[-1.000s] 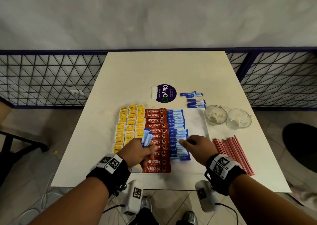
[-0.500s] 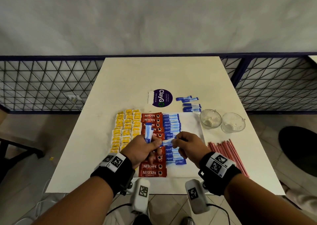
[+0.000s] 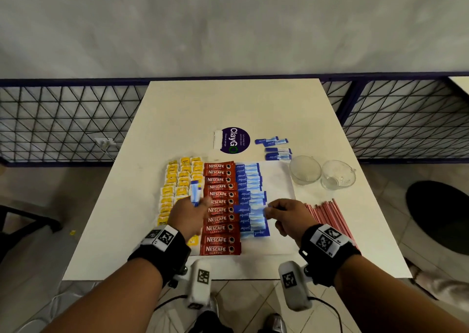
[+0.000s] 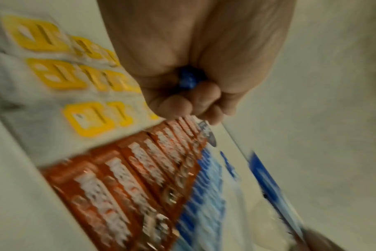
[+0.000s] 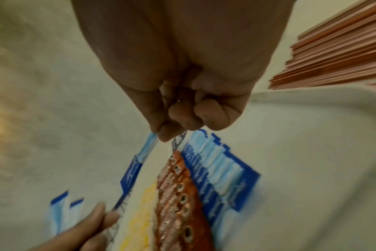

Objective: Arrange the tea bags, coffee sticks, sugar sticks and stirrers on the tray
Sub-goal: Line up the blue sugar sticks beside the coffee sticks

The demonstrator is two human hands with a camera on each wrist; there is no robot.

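On the white tray lie yellow tea bags at the left, red coffee sticks in the middle and a column of blue sugar sticks beside them. Above the tea bags and coffee sticks, my left hand grips a small bundle of blue sugar sticks, whose ends show in the fist. My right hand pinches one blue sugar stick by its end, held just over the sugar column. Red stirrers lie on the table, right of the tray.
Two glass bowls stand right of the tray's far corner. Loose sugar sticks and a purple round sticker lie behind the tray. A dark mesh railing flanks the white table.
The hands met over the tray, then parted. The left hand moved left with its bundle; the right hand came away to the right holding a single sugar stick.
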